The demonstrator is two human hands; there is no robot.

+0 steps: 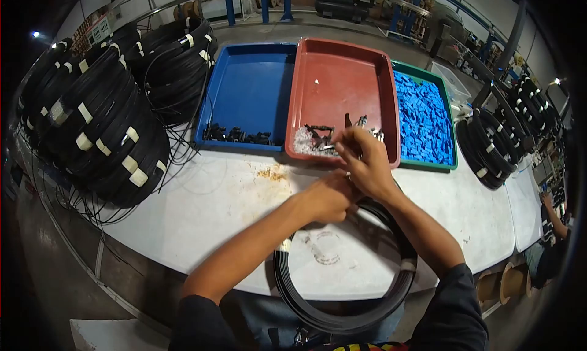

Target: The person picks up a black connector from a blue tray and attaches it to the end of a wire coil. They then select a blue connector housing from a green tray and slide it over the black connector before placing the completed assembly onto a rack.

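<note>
A coil of black cable (345, 320), bound with pale tape, lies over the table's near edge and hangs toward my lap. At the coil's far side, my left hand (332, 198) is closed on the black cable; its fingertips are partly hidden. Just above and right of it, my right hand (367, 161) has bent fingers drawn together over the near edge of the red tray (342, 76). Whatever is between those fingers is too small to make out. Small dark and metallic parts and a clear plastic bag (304, 141) lie in that tray, by my right fingers.
A blue tray (254, 57) holds black fittings (235, 134); a green tray (454, 137) holds many blue pieces (425, 118). Stacked cable coils (104, 137) stand at left, with loose ends trailing. More coils (489, 146) are at right. Another person (553, 241) is at far right.
</note>
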